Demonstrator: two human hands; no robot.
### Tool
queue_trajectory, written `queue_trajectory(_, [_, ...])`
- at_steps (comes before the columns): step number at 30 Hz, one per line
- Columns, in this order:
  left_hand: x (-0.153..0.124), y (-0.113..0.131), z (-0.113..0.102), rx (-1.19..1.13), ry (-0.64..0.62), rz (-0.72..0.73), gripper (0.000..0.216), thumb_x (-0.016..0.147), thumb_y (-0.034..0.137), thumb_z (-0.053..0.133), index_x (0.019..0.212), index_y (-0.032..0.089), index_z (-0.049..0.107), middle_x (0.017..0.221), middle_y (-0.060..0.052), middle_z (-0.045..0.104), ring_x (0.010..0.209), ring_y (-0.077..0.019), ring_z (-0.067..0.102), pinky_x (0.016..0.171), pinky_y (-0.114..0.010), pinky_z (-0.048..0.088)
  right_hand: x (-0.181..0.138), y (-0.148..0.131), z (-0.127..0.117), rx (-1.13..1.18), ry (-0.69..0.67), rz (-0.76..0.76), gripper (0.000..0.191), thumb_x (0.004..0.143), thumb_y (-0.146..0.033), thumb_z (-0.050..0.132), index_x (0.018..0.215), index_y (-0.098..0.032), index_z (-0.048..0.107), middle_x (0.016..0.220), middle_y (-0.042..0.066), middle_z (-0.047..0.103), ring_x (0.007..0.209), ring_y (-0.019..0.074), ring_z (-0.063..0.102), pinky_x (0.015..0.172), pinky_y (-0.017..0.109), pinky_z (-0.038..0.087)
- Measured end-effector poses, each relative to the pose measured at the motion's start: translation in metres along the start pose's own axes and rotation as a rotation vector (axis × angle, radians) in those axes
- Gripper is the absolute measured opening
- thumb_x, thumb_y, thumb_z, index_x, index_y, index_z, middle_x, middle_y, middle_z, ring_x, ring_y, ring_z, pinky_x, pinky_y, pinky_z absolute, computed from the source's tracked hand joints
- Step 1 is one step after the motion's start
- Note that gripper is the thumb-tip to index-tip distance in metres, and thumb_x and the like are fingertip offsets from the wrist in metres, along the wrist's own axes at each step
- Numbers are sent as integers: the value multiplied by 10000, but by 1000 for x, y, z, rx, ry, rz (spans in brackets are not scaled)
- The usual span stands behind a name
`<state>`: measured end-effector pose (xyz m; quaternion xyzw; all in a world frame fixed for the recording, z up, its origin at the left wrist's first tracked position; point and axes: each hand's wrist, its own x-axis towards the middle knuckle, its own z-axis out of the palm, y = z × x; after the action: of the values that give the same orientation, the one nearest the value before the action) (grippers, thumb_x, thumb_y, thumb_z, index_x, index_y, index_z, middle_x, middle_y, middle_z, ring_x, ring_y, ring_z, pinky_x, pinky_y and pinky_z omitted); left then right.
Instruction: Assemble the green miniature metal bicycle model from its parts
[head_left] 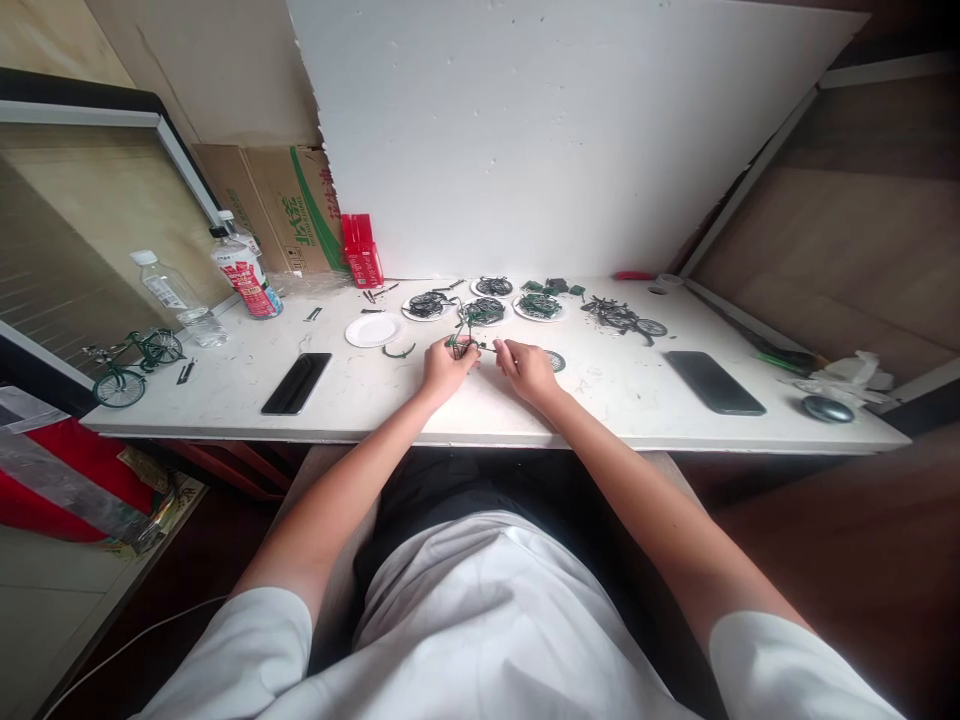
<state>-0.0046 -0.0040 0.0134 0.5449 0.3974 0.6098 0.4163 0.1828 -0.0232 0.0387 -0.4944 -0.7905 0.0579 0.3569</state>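
My left hand (445, 372) is closed round a small green model bicycle frame (463, 340), which it holds just above the table. My right hand (528, 370) is closed in a pinch on a thin rod (487, 348) that points left at the frame; its kind is too small to tell. Beside my right hand lies a small spoked wheel (555, 361), partly covered by the fingers. A curved green strip (398, 352), like a mudguard, rests left of my left hand.
Behind my hands stand paper plates (373, 330) and several more with dark and green parts. Loose bicycle parts (619, 315) lie right. A finished-looking model bicycle (135, 362), a phone (298, 384) and bottles (251, 280) are left; a dark phone-like slab (715, 382) and a mouse (827, 408) right.
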Motion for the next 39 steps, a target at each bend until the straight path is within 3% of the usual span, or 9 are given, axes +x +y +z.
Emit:
queue_trajectory(6, [0,1,-1,37,6,16,293,840,309,799,1071,146,722,904,-109,807,807,-245,810,771,-355,652,-1,-3,-1,55,-25,32,379,1085,-546,381,1139,-218,564,904,100,751,736,278,660,647,339,359])
queue_trajectory(15, [0,6,-2,113,60,-14,329,738,219,869,1041,172,751,928,-96,814,841,-227,795,812,-323,625,1,9,7,187,11,-104,328,1094,-568,419,1081,-248,490,954,99,745,720,245,654,628,337,412])
queue_trajectory(25, [-2,8,-2,138,49,-16,284,724,224,882,978,175,766,923,-91,808,866,-235,789,813,-323,620,2,9,5,87,0,-31,370,1095,-597,405,993,-256,505,847,81,738,655,262,656,589,330,349])
queue_trajectory(32, [-1,8,-2,133,77,-3,269,724,201,874,970,167,769,911,-96,809,886,-240,784,853,-338,619,-2,1,2,79,-12,-64,287,1089,-507,424,1140,-238,509,974,111,780,758,291,703,634,343,399])
queue_trajectory(39, [-1,10,-3,143,96,9,240,722,180,863,945,173,775,909,-95,808,898,-245,783,852,-338,621,-2,5,6,83,-17,-141,276,1106,-505,391,1108,-250,496,1010,118,785,745,268,698,624,330,397])
